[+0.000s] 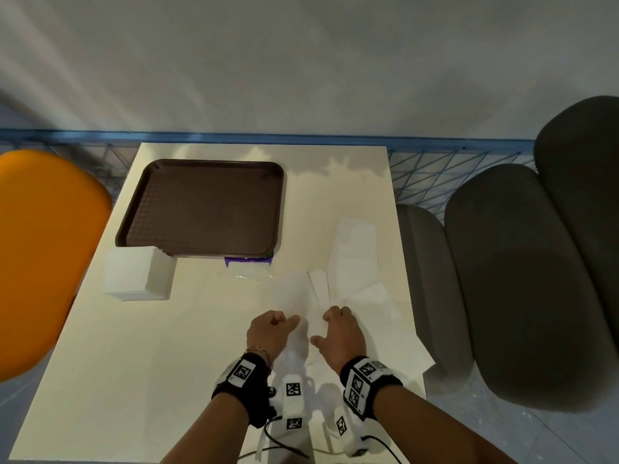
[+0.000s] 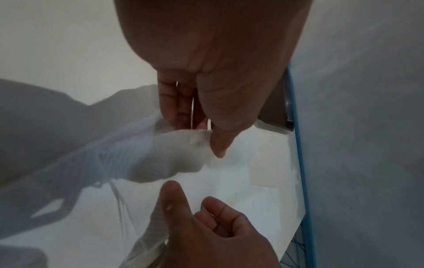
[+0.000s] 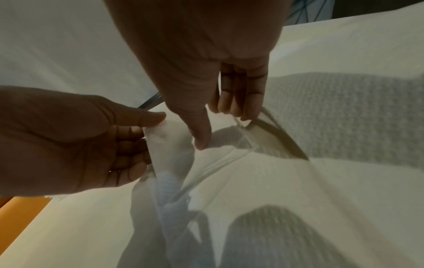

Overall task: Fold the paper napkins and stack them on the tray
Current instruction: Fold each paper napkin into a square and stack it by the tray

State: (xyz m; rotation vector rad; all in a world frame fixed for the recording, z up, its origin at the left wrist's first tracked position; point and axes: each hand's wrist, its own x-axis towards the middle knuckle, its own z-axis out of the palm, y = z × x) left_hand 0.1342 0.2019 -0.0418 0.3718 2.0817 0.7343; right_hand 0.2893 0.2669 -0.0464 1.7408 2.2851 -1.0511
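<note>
Soft embossed paper napkin (image 3: 169, 145), textured, probably plastic brown tray (image 1: 201, 209), smooth matt white table (image 1: 134, 363)

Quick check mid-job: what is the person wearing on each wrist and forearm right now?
Both forearms are bare, with no sleeves. The left hand has a thin chain bracelet above a black wrist strap with square black-and-white tags. The right hand has a similar tagged strap. White tagged camera modules hang below, trailing black cables.

tray (image 1: 201, 209) far left on table (image 1: 134, 363); napkins (image 1: 355, 259) right of it.
</note>
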